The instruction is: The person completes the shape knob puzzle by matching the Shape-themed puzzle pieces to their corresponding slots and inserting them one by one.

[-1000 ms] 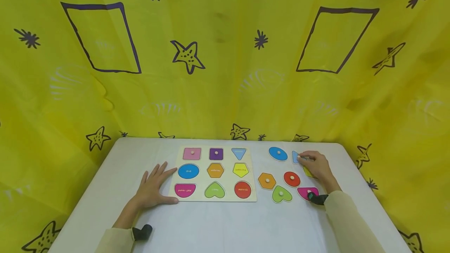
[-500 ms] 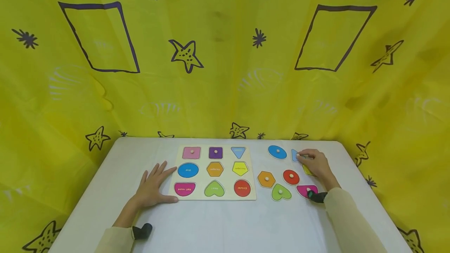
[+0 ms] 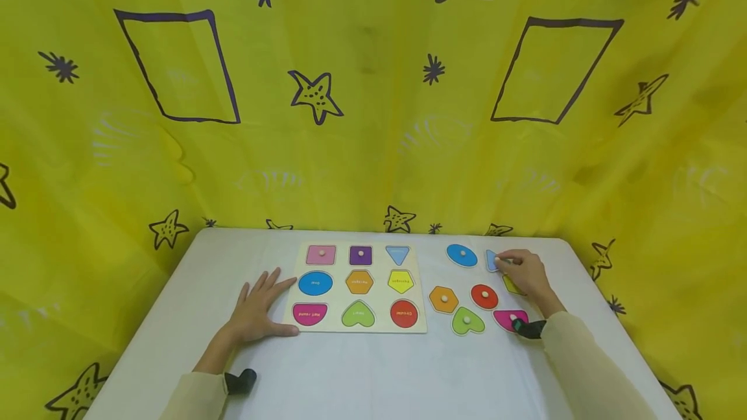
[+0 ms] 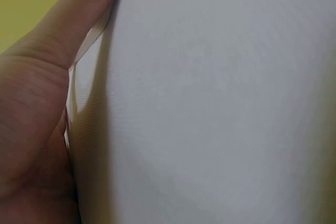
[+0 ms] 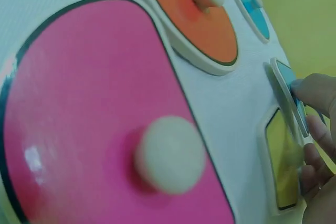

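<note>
Head view, right-hand grip [image 3: 528, 275] pinching blue triangle [image 3: 491, 258], one edge facing left, long axis unclear

One surface [image 3: 379, 374] carries one board [image 3: 382, 314], which shows nine places [image 3: 359, 282] in three rows of three. Two of these places hold knobbed pieces: one pink rectangle [image 3: 321, 255] and one purple square [image 3: 360, 255]. The other seven are flat printed shapes [image 3: 316, 283]. Off the board are seven more pieces: one blue oval [image 3: 462, 255], one light-blue triangle [image 3: 491, 260], one yellow pentagon [image 3: 511, 284], one red circle [image 3: 484, 297], one orange hexagon [image 3: 443, 299], one green heart [image 3: 467, 321] and one magenta half-round [image 3: 506, 318], making nine pieces in all. There are one left hand [image 3: 257, 310], one right hand [image 3: 528, 277], two sleeves [image 3: 195, 397] and two black wrist devices [image 3: 240, 382]. One yellow curtain [image 3: 373, 167] bears two large four-sided outlines [image 3: 574, 22].
</note>
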Motion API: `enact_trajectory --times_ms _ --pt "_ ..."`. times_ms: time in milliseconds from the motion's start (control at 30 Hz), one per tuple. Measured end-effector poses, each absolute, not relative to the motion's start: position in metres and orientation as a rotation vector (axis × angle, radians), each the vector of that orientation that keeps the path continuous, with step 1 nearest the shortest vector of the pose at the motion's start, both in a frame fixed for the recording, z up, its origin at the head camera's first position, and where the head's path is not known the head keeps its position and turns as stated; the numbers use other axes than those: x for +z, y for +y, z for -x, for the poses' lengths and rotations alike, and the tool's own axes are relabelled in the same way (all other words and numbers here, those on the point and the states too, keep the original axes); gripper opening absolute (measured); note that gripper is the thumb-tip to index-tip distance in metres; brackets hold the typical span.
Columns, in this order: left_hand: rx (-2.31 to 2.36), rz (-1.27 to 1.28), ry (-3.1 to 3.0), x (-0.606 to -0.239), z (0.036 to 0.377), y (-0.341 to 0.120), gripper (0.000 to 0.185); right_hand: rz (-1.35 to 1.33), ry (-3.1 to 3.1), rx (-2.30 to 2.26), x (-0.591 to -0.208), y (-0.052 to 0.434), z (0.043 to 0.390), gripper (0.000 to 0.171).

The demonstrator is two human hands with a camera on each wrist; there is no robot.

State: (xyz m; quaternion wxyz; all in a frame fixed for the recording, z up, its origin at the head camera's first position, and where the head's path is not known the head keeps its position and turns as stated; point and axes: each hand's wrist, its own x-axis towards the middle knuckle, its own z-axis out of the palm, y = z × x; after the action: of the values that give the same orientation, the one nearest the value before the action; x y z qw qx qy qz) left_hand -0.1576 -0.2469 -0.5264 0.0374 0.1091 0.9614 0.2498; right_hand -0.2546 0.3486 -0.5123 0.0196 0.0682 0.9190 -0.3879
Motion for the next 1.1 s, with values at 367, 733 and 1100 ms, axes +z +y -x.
enact_trajectory --times_ms 367,733,1100 --pt "0.758 -0.335 2.970 -0.528 0.155 -0.248 0.108 -0.134 2.855 -1.278 -0.494 0.341 0.259 0.042" --pt "0.770 -0.347 2.968 -0.526 0.156 -0.248 0.107 0.059 2.844 -1.424 -0.482 0.309 0.265 0.033" --pt "0.771 -0.349 2.974 -0.526 0.156 -0.248 0.107 0.113 2.800 -1.449 -0.481 0.272 0.270 0.030"
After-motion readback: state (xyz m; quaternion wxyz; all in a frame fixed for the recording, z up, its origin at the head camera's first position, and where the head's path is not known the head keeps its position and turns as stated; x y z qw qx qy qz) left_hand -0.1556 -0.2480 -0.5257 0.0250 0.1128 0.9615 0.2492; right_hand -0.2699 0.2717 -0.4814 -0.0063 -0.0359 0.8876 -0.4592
